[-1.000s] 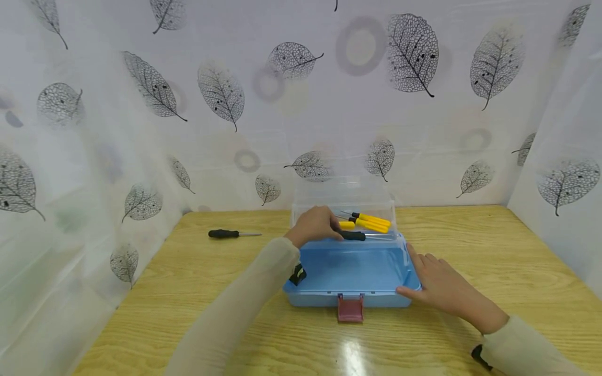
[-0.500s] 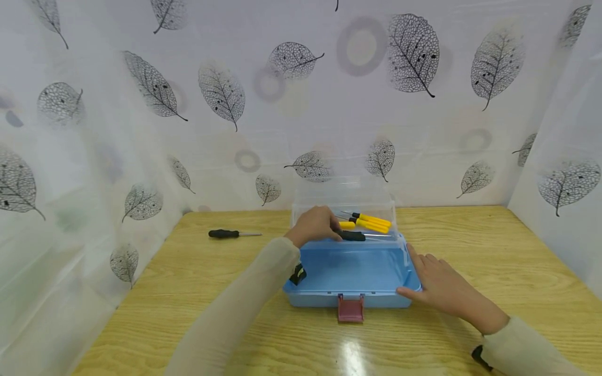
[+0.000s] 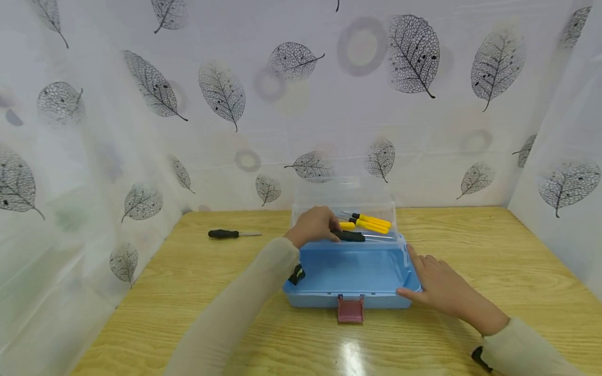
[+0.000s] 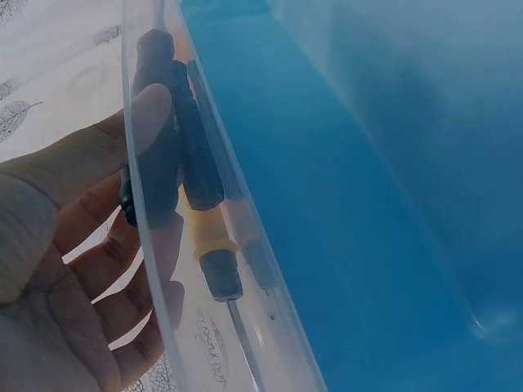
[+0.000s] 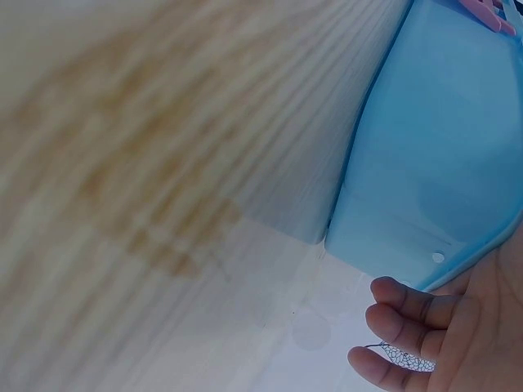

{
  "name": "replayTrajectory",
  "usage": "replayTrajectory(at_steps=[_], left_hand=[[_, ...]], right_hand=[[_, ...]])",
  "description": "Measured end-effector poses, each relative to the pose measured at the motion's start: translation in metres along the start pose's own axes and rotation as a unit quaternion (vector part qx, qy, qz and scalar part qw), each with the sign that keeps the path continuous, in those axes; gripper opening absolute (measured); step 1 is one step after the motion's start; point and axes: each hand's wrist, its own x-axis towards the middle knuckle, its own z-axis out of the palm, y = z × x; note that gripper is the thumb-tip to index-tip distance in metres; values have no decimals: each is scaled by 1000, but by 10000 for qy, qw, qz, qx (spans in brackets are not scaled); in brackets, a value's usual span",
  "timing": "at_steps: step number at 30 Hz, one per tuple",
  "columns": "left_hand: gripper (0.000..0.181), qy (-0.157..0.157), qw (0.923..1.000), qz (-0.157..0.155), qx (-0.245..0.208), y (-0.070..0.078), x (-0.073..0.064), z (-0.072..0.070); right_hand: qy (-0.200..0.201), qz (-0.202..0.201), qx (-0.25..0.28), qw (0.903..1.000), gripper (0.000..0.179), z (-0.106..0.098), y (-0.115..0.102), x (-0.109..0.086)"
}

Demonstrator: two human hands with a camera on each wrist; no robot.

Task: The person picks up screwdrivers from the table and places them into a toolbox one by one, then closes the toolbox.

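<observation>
A blue toolbox (image 3: 320, 300) stands open on the table, and its lower compartment shows bare blue inside. Along its back edge, a clear plastic tray (image 4: 286, 347) holds several screwdrivers. My left hand (image 3: 315, 224) reaches in there and grips the black handle of a screwdriver (image 3: 352, 236), whose shank points right. In the left wrist view the thumb lies along that handle (image 4: 159, 163); another black handle (image 4: 200, 155) is right beside it. Yellow screwdrivers (image 3: 371, 225) lie just behind. My right hand (image 3: 444, 284) rests against the box's right end, thumb at the front corner, fingers relaxed.
On the table's left side lies another black-handled screwdriver (image 3: 224, 234). A dark red latch (image 3: 350, 310) hangs from the toolbox front. The translucent lid (image 3: 345, 193) stands up behind the box. Leaf-printed sheeting (image 3: 301, 104) encloses the back and sides of the wooden table (image 3: 150, 313).
My left fingers and the gripped screwdriver have shifted very slightly left. My right hand and the toolbox stay where they were.
</observation>
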Motion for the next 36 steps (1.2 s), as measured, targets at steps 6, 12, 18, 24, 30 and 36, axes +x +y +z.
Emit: replayTrajectory(at_steps=[6,12,18,24,30,36], left_hand=[[18,3,10000,42,-32,-2,-2,-1],[17,-154,9999,55,-30,-5,-2,-2],[15,-212,9998,46,19,-6,-2,-2],[17,-224,9994,52,249,-4,0,-3],[20,-289,9988,6,386,-3,-1,-3],[22,-336,9988,20,353,-4,-1,-3]], right_hand=[[-10,39,35,10000,101,0,0,0],[-51,68,55,9999,101,1,0,0],[19,-1,15,10000,101,1,1,0],[85,-68,-7,9999,101,2,2,0],[62,-62,-7,10000,101,1,2,-1],[8,-26,61,10000,101,1,1,-1]])
